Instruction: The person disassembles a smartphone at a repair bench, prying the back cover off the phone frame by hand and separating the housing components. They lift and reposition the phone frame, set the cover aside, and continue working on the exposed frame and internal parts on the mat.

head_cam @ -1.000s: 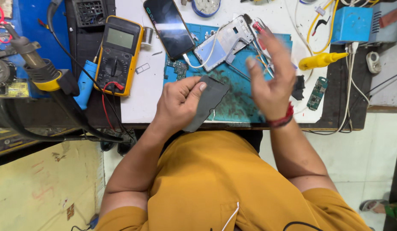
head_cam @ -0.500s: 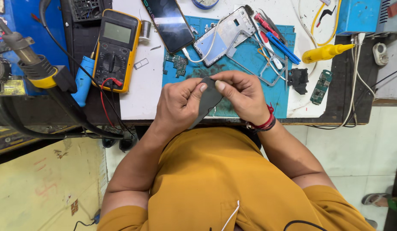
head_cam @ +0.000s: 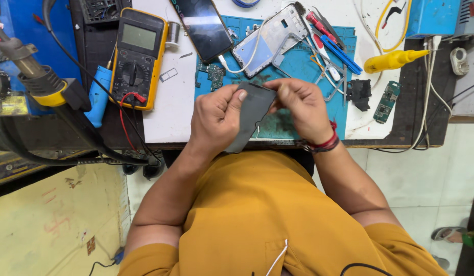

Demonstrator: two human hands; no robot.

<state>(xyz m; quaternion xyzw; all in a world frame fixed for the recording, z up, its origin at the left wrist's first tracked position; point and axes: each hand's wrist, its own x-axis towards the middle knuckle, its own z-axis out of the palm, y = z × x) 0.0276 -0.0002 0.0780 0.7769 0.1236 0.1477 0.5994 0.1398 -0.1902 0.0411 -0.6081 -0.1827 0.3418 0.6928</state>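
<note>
Dark panel (head_cam: 251,115) pinched between left hand (head_cam: 216,118) and right hand (head_cam: 301,105) over the surface (head_cam: 173,115); thin part, likely to bend or slip.

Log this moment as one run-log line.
left hand: grips dark phone panel | right hand: pinches panel's top edge | below: blue repair mat

multimeter (head_cam: 136,56) left of mat (head_cam: 298,66), phone (head_cam: 204,28) between
</note>
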